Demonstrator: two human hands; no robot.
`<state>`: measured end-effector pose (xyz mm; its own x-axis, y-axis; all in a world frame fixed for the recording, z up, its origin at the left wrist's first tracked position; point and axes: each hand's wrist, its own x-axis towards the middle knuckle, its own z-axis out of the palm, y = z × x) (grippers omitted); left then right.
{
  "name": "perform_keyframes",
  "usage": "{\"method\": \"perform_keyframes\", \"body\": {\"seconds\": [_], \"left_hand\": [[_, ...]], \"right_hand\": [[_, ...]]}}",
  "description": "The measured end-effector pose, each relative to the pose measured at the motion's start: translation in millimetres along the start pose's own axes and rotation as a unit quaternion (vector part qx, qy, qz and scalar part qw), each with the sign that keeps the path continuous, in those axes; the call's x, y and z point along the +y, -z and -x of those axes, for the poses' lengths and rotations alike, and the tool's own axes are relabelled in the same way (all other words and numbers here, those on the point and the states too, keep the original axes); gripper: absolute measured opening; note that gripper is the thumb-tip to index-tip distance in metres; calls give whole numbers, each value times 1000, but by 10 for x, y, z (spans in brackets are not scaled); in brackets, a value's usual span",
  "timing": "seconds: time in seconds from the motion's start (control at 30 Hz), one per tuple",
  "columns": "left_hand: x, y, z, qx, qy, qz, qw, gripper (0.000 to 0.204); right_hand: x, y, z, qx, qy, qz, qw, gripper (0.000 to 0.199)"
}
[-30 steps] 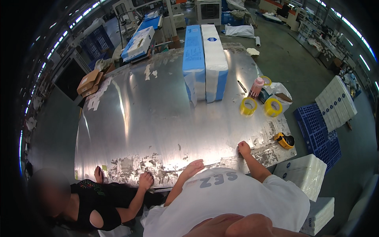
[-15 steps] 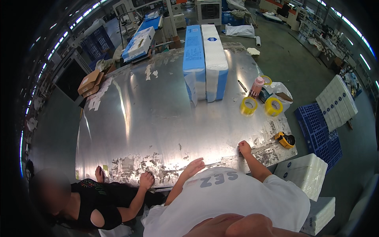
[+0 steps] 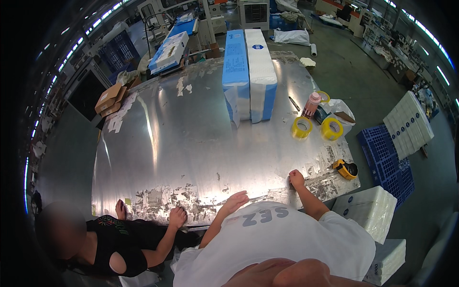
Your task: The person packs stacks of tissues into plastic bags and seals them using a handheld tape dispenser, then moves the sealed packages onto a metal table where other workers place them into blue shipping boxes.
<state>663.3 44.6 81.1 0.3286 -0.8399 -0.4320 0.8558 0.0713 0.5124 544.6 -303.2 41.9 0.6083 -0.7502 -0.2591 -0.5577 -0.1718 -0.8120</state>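
My left hand is at the near edge of the metal-topped table, its fingers stretched out and holding nothing. Farther right, my right hand rests on the tabletop in a loose fist, and I see nothing in it. A yellow and black tape measure lies to the right of that fist. Toward the far side stand two long wrapped packs side by side, a blue pack and a white pack with a blue lower end. Neither hand touches them.
Right of the packs are a tape roll, another tape roll, a pink bottle and a black pen. A co-worker's hand rests on the table edge at my left. White packs stand beyond the right edge, near a blue pallet.
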Motion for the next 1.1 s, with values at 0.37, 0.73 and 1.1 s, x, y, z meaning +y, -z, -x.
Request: {"method": "perform_keyframes", "body": {"seconds": [0.37,0.73,1.1], "left_hand": [[25,-97,5,-2,-5,-5,1000,44],[-9,29,-24,-15,0,5,1000,45],[-3,-15,-16,-9,2,-6,1000,48]], "right_hand": [[61,-4,-28,12,-10,7,1000,14],[-53,-4,42,12,2,18,1000,12],[-4,2,14,12,6,22,1000,11]]}}
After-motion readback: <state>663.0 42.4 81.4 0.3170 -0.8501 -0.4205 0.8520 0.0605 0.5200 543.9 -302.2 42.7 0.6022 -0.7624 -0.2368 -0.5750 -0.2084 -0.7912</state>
